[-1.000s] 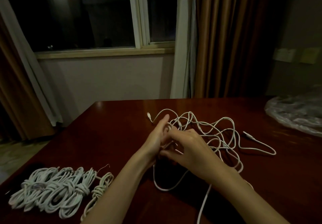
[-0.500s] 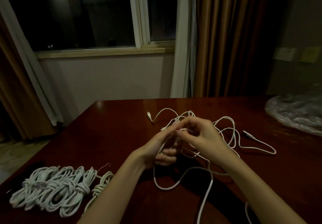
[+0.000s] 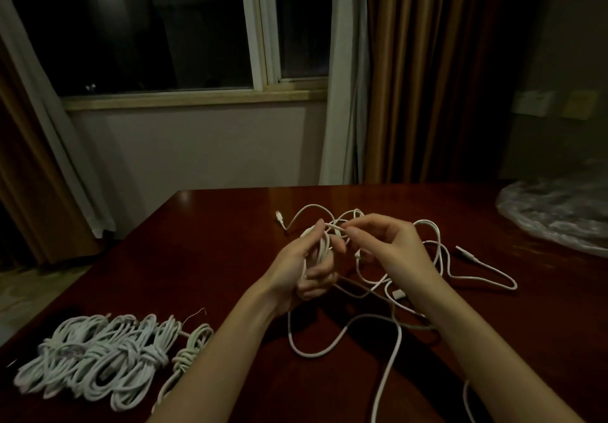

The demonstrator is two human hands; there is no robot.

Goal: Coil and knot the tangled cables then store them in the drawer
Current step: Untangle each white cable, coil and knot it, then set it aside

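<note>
A tangle of white cables lies spread on the dark red table. My left hand holds a small coil of white cable wound around its fingers, above the table's middle. Just to its right, my right hand pinches a strand of the same cable near the left hand's fingertips. Loose loops trail from both hands toward the near edge. Several coiled and knotted white cables lie in a pile at the near left.
A crumpled clear plastic bag sits at the table's right edge. Beyond the far table edge are a wall, a dark window and brown curtains. No drawer is in view.
My right hand has risen from low beside the left hand to its fingertips, carrying a strand over. More cable is now wound on my left hand.
</note>
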